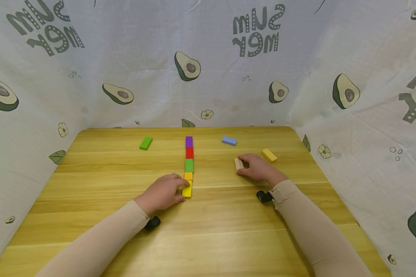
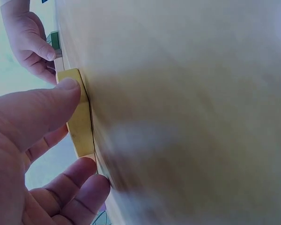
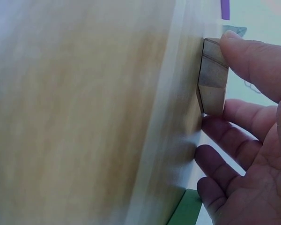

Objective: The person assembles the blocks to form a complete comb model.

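Observation:
A straight row of small blocks runs away from me: yellow (image 1: 187,191) nearest, then orange (image 1: 188,176), green (image 1: 189,166), red (image 1: 189,153) and purple (image 1: 189,141). At its near end my left hand (image 1: 161,193) pinches the yellow block; in the left wrist view the thumb (image 2: 68,84) presses one end of it, with the other fingers around the far end. Right of the row, my right hand (image 1: 258,167) holds a plain wooden block (image 1: 238,165) by its ends between thumb and fingers. The right wrist view shows a dark seam across this wooden block (image 3: 213,77), which sits low at the tabletop.
A loose green block (image 1: 146,143) lies at the back left of the wooden table (image 1: 208,234). Back right are a blue block (image 1: 229,141) and a pale yellow block (image 1: 269,155), the latter just beyond my right hand. A printed cloth (image 1: 215,88) hangs round the table's back and sides.

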A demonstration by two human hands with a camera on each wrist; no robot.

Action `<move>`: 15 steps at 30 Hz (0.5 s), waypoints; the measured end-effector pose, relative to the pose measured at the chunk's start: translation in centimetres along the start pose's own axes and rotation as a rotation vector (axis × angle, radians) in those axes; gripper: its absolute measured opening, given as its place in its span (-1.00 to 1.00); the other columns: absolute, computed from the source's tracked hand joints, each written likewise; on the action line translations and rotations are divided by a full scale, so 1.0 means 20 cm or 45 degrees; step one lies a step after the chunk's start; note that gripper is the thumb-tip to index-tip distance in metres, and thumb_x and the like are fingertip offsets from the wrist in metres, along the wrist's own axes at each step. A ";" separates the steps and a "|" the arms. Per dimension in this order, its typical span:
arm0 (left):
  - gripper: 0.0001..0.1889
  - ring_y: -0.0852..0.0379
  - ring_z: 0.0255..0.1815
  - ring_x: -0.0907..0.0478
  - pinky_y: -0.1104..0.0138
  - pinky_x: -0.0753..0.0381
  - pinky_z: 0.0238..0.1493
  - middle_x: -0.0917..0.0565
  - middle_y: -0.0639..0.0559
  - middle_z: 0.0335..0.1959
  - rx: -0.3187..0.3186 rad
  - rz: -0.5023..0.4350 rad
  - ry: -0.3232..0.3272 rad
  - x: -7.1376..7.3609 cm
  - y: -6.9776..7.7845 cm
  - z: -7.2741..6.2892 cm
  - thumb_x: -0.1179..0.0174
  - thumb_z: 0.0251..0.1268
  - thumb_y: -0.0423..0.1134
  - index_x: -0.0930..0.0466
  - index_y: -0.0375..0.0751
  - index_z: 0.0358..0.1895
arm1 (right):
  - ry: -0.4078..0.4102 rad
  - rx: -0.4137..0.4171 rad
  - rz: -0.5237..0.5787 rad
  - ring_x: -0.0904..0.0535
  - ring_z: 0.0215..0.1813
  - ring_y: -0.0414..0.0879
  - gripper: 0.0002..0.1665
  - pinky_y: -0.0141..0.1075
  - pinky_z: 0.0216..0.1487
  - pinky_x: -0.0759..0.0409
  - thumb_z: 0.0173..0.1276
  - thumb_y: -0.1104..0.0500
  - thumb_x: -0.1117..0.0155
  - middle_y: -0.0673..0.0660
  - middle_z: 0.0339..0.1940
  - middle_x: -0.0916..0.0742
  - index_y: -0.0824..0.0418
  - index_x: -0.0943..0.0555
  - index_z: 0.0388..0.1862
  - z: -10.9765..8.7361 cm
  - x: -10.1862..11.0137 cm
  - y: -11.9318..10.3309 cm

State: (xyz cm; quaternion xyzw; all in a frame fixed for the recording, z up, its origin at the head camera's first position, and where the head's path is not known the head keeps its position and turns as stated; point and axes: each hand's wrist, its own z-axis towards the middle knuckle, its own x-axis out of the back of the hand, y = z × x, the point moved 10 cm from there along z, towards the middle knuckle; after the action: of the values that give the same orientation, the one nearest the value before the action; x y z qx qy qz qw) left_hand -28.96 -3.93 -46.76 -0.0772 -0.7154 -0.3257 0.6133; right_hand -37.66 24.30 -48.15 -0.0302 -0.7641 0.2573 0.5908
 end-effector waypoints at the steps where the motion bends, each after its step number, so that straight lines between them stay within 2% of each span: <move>1: -0.57 -0.02 0.13 -0.64 0.08 -0.60 0.31 -0.69 -0.02 0.16 -0.003 0.001 0.002 0.00 0.00 0.00 -0.47 0.34 -0.10 -0.70 -0.04 0.23 | 0.001 0.001 0.000 -0.39 0.56 0.36 -0.18 0.21 0.55 -0.37 0.52 0.02 -0.37 0.43 0.53 -0.49 0.39 -0.35 0.59 0.00 0.00 0.00; 15: -0.56 -0.09 0.25 -0.64 0.02 -0.55 0.39 -0.70 -0.05 0.23 0.001 0.000 0.001 0.00 0.00 0.01 -0.47 0.34 -0.07 -0.70 -0.03 0.25 | -0.002 -0.004 0.015 -0.39 0.55 0.36 -0.17 0.21 0.54 -0.38 0.53 0.02 -0.37 0.43 0.54 -0.49 0.38 -0.34 0.59 0.00 0.00 0.01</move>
State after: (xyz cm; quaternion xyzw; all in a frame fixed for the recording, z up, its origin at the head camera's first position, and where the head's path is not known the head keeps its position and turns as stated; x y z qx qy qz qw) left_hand -29.13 -3.75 -46.85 -0.0768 -0.7152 -0.3254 0.6137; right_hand -37.71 24.36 -48.24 -0.0352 -0.7648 0.2595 0.5886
